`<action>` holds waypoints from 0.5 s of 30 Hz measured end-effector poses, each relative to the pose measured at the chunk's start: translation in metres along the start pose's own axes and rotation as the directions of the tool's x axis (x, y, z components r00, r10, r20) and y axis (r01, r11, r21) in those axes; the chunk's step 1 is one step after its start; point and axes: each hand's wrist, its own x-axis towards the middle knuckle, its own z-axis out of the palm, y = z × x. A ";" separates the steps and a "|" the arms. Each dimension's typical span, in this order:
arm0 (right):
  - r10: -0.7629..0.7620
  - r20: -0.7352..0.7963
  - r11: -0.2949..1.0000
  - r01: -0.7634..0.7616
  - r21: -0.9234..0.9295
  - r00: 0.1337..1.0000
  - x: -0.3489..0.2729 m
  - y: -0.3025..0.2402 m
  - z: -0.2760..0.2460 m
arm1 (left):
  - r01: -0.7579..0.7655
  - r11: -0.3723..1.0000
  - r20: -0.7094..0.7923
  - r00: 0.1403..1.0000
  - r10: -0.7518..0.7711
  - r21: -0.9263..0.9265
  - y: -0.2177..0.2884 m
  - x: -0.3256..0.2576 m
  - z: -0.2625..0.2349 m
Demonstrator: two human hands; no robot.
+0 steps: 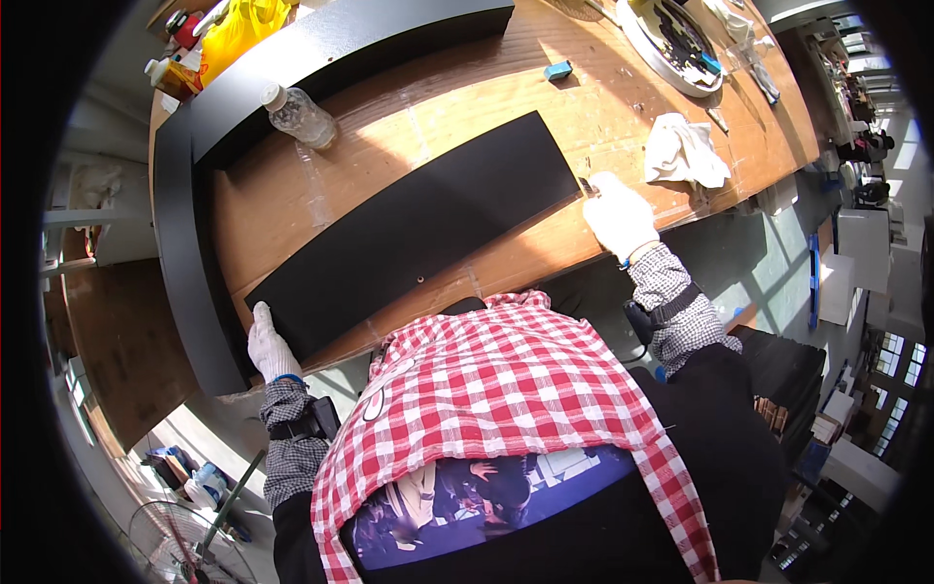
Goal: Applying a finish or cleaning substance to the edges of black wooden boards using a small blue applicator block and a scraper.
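Along the near edge of a wooden table point(506, 88), a long black board point(418, 229) lies flat and slantwise, its left end close to the person and its right end farther out over the tabletop. From where I stand, it seems placed there so that both ends come within easy reach. The gloved left hand point(267, 346) rests at the near left corner, fingers pressed together and pointing away from the body, probably to steady that end; its thumb I cannot make out. The gloved right hand point(620, 216) is just beside the right end, fingers curled and apparently pinching a small dark thing point(588, 187), too small for me to identify. A tall black frame point(183, 243) turns a corner around the board, running down the left and across the far side, so it hems in the left hand most. Beyond the board, a clear bottle point(304, 121) appears to stand inside that corner, where a sweep of the board that way could knock it. Off to the right, a crumpled white rag point(685, 152) lies near the right hand, with a round tray point(654, 66) of clutter farther back and a small blue block point(558, 71) on bare wood. Behind the frame slumps a yellow bag point(243, 37).
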 end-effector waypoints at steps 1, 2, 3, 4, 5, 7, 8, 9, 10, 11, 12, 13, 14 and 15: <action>-0.032 -0.001 0.999 0.032 -0.006 0.999 -0.007 0.001 0.004 | 0.002 1.000 0.002 1.000 -0.002 -0.013 0.001 -0.001 0.000; -0.063 -0.002 0.998 0.063 -0.011 0.998 -0.012 0.001 0.008 | 0.003 1.000 0.005 1.000 -0.003 -0.025 0.002 -0.001 0.001; -0.098 -0.038 0.995 0.098 -0.014 0.994 -0.016 0.001 0.009 | 0.002 1.000 0.007 1.000 -0.002 -0.022 0.003 -0.002 0.001; -0.096 -0.037 0.995 0.095 -0.013 0.995 -0.016 0.001 0.010 | 0.005 1.000 0.009 1.000 -0.005 -0.028 0.003 -0.002 0.001; -0.097 -0.044 0.995 0.096 -0.023 0.994 -0.016 0.002 0.011 | 0.005 0.999 0.011 1.000 -0.005 -0.035 0.004 -0.002 0.001; -0.098 -0.053 0.995 0.097 -0.033 0.994 -0.017 0.002 0.010 | -0.003 0.999 0.021 1.000 0.004 -0.045 0.002 -0.001 0.001; -0.075 -0.026 0.997 0.074 -0.036 0.997 -0.016 0.001 0.007 | -0.005 0.998 0.026 1.000 0.006 -0.056 0.000 0.000 0.000; -0.052 0.000 0.998 0.052 -0.039 0.999 -0.015 0.000 0.006 | -0.004 0.998 0.023 1.000 0.006 -0.057 -0.003 0.002 -0.001; -0.056 0.001 0.998 0.056 -0.039 0.998 -0.016 0.000 0.007 | -0.009 0.999 0.011 1.000 0.009 -0.033 -0.006 0.006 -0.001; -0.108 -0.041 0.993 0.106 -0.057 0.993 -0.018 0.001 0.009 | -0.014 1.000 0.000 1.000 0.014 -0.009 -0.007 0.007 -0.001; -0.161 -0.082 0.985 0.154 -0.078 0.984 -0.018 0.001 0.010 | -0.013 1.000 -0.001 1.000 0.013 -0.011 -0.007 0.007 -0.001; -0.163 -0.082 0.984 0.157 -0.079 0.983 -0.017 0.000 0.009 | -0.016 1.000 -0.003 1.000 0.016 -0.027 -0.007 0.005 0.000; -0.103 -0.038 0.993 0.100 -0.064 0.994 -0.017 -0.001 0.007 | -0.020 0.999 -0.004 1.000 0.020 -0.042 -0.006 0.003 0.001; -0.042 0.007 0.998 0.042 -0.052 0.999 -0.017 -0.002 0.006 | -0.020 0.999 -0.005 1.000 0.020 -0.043 -0.006 0.003 0.000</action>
